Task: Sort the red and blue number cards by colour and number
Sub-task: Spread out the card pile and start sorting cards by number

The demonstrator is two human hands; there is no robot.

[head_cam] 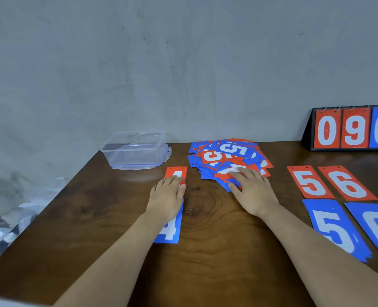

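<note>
A loose pile of red and blue number cards [228,158] lies at the back middle of the wooden table [205,251]. My right hand [252,191] rests flat on the pile's near edge, fingers spread over a red card. My left hand [168,197] lies flat on the lower end of a red 4 card [176,172], fingers apart. A blue 4 card [170,231] lies just below it, partly under my left wrist. To the right lie a red 5 [309,182], a red 6 [347,183], a blue 5 [334,229] and a blue 6 [374,227].
A clear plastic box [135,149] stands at the back left of the table. A flip scoreboard [350,129] showing 0, 9, 0 stands at the back right against the grey wall. The table's left edge runs diagonally, with clutter on the floor beyond it.
</note>
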